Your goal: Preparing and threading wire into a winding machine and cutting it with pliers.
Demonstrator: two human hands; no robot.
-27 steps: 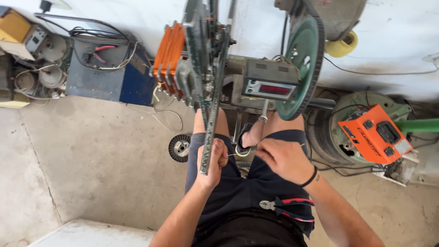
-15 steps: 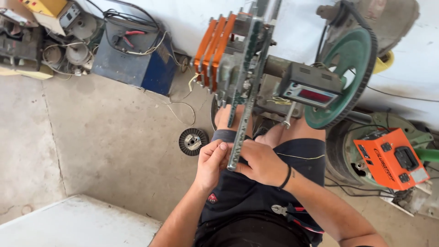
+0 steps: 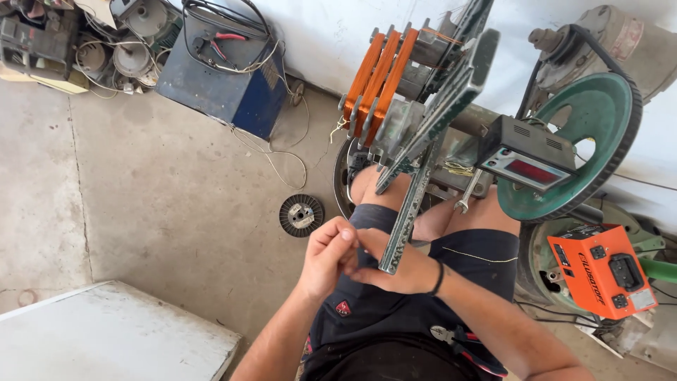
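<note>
I sit facing a winding machine with orange coil formers [image 3: 374, 81] and a long grey metal bar [image 3: 407, 212] slanting down to my lap. My left hand [image 3: 326, 259] is just left of the bar's lower end, fingers curled and pinched against the fingertips of my right hand [image 3: 398, 274]. My right hand lies on my thigh behind the bar's end, a dark band on its wrist. Whatever sits between the fingertips is too small to see. A thin pale wire [image 3: 479, 255] runs across my dark shorts.
A digital counter box [image 3: 527, 161] and a green belt wheel [image 3: 599, 134] stand on the right, with an orange box unit [image 3: 601, 269] below. On the concrete floor are a small wire spool [image 3: 301, 215], a blue metal box [image 3: 222, 70] with cables, and a white slab [image 3: 106, 335].
My right hand left my thigh and joined my left hand at the bar's lower end. My left hand let go of the bar and now pinches beside it. The view shifted.
</note>
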